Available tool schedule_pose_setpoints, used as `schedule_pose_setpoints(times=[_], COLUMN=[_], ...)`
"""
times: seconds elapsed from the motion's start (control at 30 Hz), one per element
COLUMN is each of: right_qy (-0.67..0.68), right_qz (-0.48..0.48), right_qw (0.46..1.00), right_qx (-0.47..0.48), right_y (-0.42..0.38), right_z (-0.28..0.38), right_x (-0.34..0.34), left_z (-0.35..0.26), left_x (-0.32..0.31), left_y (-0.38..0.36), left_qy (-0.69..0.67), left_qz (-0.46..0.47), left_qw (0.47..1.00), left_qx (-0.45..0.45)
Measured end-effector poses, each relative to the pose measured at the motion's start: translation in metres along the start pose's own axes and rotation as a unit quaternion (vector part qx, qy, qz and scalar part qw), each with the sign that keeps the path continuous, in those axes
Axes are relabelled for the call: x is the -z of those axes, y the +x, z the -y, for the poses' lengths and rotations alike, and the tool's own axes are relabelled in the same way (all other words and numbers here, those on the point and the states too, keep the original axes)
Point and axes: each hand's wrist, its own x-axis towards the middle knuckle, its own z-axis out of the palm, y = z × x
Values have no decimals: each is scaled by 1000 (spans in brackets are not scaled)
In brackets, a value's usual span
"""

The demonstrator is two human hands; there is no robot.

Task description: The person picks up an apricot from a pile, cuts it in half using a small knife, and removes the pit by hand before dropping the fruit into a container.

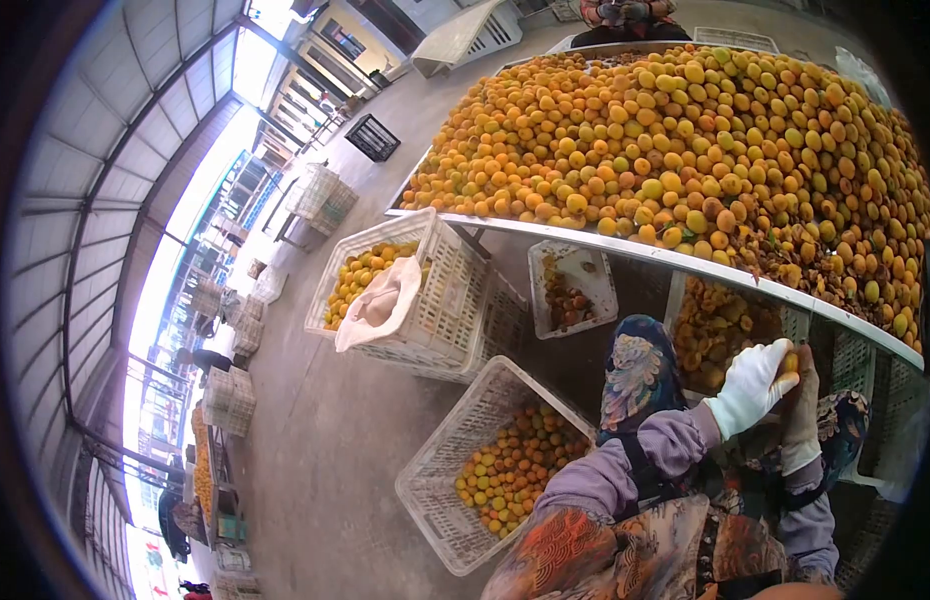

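Left hand [748,390] grip holding orange fruit [789,363] near tabletop's [725,275] front edge; right hand [800,415] alongside, grip unclear

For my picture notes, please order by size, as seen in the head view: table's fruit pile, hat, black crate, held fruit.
1. Fruit pile
2. Hat
3. Black crate
4. Held fruit
The crate stands farther away, so its real size may compare differently.

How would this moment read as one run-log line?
left hand: gloved, gripping apricot | right hand: gloved, close beside it | front: table heaped with apricots
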Motion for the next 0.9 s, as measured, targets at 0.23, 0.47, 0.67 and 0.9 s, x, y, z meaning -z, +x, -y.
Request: schedule_pose_setpoints(times=[0.23, 0.47, 0.67, 0.9], right_qy=[20, 18, -247, -130], right_qz=[-9, -50, -110, -43], right_qw=[998, 991, 935, 987], right_qx=[56, 126, 229, 88], right_y=[9, 56, 51, 23], right_z=[-13, -38, -37, 8], right_x=[11, 45, 3, -29], left_z=[-3, -1, 49, 36], left_x=[1, -25, -59, -12], left_y=[7, 11, 2, 26], left_qy=[76, -44, -155, -661], left_qz=[-21, -27, -152, 27], left_qw=[992, 989, 973, 587], left_qx=[-100, 142, 82, 467])
